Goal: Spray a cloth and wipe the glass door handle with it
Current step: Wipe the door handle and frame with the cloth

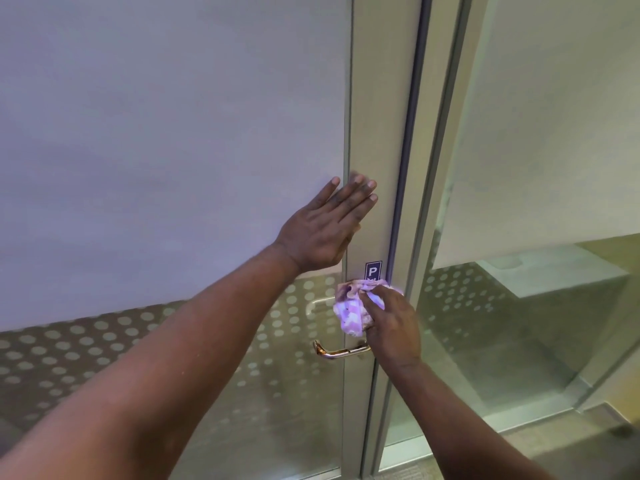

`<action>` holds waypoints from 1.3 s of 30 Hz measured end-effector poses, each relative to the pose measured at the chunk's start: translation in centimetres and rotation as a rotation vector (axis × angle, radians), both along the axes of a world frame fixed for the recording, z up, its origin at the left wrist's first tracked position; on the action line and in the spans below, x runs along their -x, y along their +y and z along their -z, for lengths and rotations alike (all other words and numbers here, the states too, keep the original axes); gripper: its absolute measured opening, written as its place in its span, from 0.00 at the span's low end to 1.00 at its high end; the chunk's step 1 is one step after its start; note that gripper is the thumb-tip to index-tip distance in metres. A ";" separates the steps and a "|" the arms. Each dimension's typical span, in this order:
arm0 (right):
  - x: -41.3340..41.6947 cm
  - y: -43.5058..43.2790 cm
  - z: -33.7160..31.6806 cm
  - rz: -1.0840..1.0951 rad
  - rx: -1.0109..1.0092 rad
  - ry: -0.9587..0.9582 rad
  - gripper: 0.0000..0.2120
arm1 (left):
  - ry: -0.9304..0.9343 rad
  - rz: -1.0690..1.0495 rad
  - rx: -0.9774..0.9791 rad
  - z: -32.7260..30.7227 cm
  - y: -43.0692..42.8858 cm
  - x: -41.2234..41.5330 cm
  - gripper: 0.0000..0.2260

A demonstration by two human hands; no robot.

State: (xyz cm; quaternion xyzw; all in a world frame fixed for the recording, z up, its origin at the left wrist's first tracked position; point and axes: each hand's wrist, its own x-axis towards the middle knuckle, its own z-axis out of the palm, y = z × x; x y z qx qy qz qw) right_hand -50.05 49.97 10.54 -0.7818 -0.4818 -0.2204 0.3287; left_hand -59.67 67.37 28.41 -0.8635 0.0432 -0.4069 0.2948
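Right hand [389, 327] fingers [372, 301] pinch a bunched cloth [349, 311] against the door frame [374, 133], just above the handle [341, 351]. Handle runs sideways, directly below the cloth. Left hand [322, 230] flat, fingers together, higher up the frame; right hand nearer.

Crumpled pink-white cloth [349, 311] pressed on door frame just above brass lever handle [341, 351].
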 end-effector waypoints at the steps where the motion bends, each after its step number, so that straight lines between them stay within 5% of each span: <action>1: 0.0 -0.1 0.2 0.002 0.036 0.015 0.30 | 0.001 0.000 -0.001 0.0 0.0 0.0 0.24; 13: 0.3 -2.2 0.8 0.028 0.342 0.200 0.33 | 0.015 -0.084 -0.048 0.0 -0.1 -0.3 0.25; 22: 0.2 0.5 -4.9 0.002 -0.211 0.054 0.30 | 0.008 -0.100 -0.095 0.0 0.1 -0.5 0.26; 26: -0.4 0.1 -4.3 0.009 -0.044 0.037 0.32 | 0.007 -0.106 -0.094 0.1 0.1 -0.6 0.26; 31: 0.0 -2.1 0.9 -0.015 0.290 0.247 0.32 | 0.016 -0.112 -0.078 0.1 0.2 -0.6 0.25; 39: 0.3 -2.3 2.6 0.037 0.344 0.480 0.27 | 0.009 -0.129 -0.095 0.1 0.0 -0.5 0.25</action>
